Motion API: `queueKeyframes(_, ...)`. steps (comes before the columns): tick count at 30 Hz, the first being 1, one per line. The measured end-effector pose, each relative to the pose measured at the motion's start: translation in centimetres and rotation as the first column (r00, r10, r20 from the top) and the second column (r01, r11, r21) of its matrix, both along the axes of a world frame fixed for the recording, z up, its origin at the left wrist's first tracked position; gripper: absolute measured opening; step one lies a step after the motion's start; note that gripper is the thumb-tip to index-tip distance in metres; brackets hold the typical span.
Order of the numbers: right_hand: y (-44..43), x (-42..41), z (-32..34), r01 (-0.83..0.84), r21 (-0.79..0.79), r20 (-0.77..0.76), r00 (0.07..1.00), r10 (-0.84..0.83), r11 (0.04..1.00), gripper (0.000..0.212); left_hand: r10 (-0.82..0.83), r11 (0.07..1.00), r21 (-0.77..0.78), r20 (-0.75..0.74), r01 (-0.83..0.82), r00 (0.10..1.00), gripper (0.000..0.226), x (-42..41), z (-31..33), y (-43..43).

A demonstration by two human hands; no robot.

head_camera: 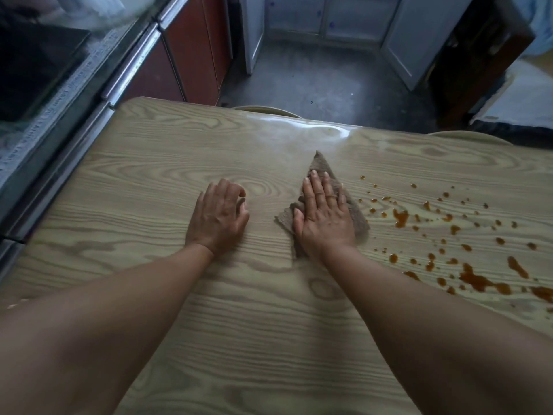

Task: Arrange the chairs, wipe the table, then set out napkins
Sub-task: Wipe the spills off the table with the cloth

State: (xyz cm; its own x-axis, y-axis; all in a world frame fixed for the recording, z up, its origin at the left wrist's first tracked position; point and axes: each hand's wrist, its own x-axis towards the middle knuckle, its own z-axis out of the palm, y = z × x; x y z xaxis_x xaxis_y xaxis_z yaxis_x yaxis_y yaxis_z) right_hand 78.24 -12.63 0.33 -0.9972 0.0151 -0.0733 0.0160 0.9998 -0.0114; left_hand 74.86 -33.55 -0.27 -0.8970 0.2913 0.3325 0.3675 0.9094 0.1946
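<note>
Brown cloth (320, 167) lies mid-worktop (179, 163) under the flat, straight-fingered right hand (324, 217). The left hand (220, 218) rests beside it, loosely bent, holding nothing. Risk: the unfolded, ungripped cloth may smear the orange spill (475, 280) wider or slip from under the palm.

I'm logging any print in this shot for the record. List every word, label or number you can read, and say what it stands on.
Printed strip along the counter edge on the left: rows of small pale lettering, too blurred to read, not one word.
Table, cloth, cabinet doors: no text, label or number shows on them.
</note>
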Motion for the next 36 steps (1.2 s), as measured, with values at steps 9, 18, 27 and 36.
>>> queueKeyframes(9,2.1,-3.5,0.3,0.276,0.023,0.053,0.959,-0.277,0.961,0.071,-0.009,0.999,0.036,0.005,0.009,1.000,0.024,-0.2,0.0,0.2)
queueKeyframes(18,2.7,0.2,0.6,0.571,-0.017,0.051,0.820,-0.570,0.821,0.075,-0.010,0.999,0.043,0.025,0.009,1.000,0.024,-0.1,0.1,0.3)
queueKeyframes(27,-0.9,6.3,0.3,0.529,-0.099,0.036,0.848,-0.529,0.843,0.076,0.010,1.000,0.001,0.037,-0.010,0.999,0.033,0.5,0.3,0.5)
queueKeyframes(36,0.8,13.5,-0.4,0.080,-0.063,-0.023,0.996,-0.082,0.995,0.075,0.187,0.966,0.156,0.121,-0.205,0.975,0.045,3.5,0.4,4.4)
